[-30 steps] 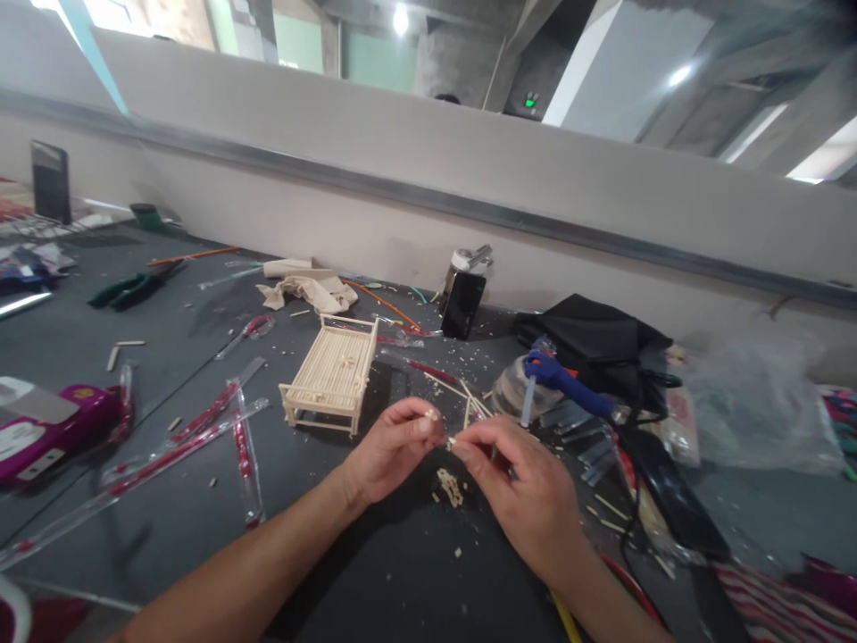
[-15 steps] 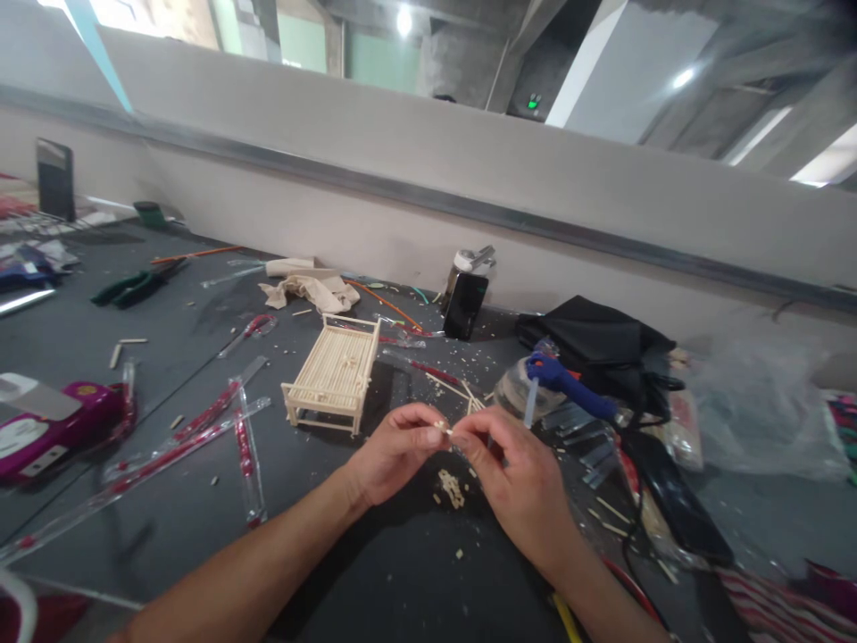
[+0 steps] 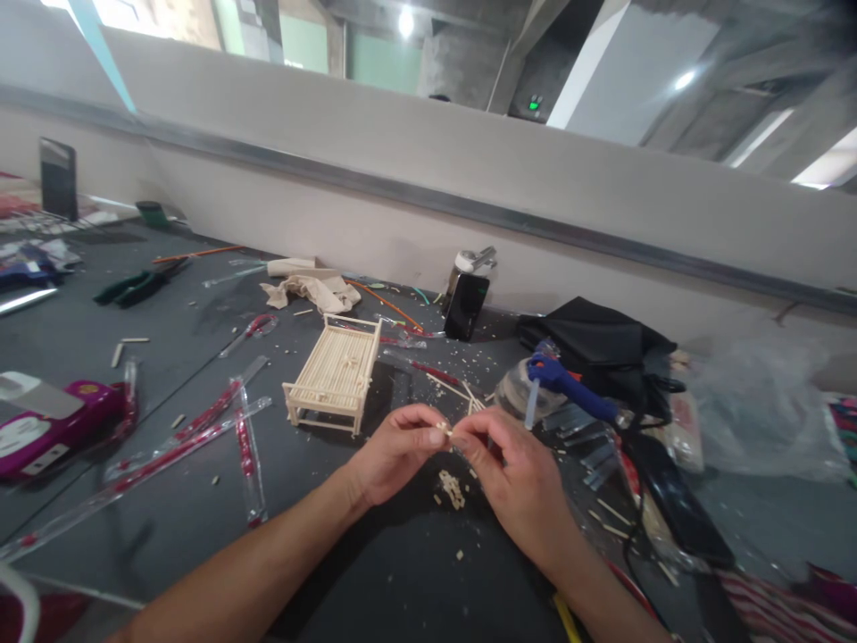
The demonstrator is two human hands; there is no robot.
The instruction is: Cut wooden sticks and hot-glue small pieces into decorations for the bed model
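Observation:
My left hand [image 3: 402, 451] and my right hand [image 3: 512, 473] meet fingertip to fingertip above the dark table. Between them is a small assembly of short wooden stick pieces [image 3: 445, 430], pinched by both thumbs and forefingers; its exact shape is too small to make out. Under the hands lies a little pile of cut stick pieces [image 3: 452, 490]. To the left of my left hand stands a miniature bed [image 3: 335, 366] built of pale wooden sticks, with a few tiny pieces lying on its slats. Longer sticks [image 3: 472, 399] lie just beyond my right hand.
A blue glue gun [image 3: 569, 386] rests on a clear round container [image 3: 519, 388] at right, near a black bag [image 3: 595, 335]. A phone [image 3: 467, 306] leans upright at the back. Red plastic-wrapped strips [image 3: 245, 455], pliers [image 3: 139, 284] and a purple device [image 3: 60, 429] lie left.
Almost nothing differs. My fingertips have shifted very slightly around the small stick assembly; both hands stay in the same place.

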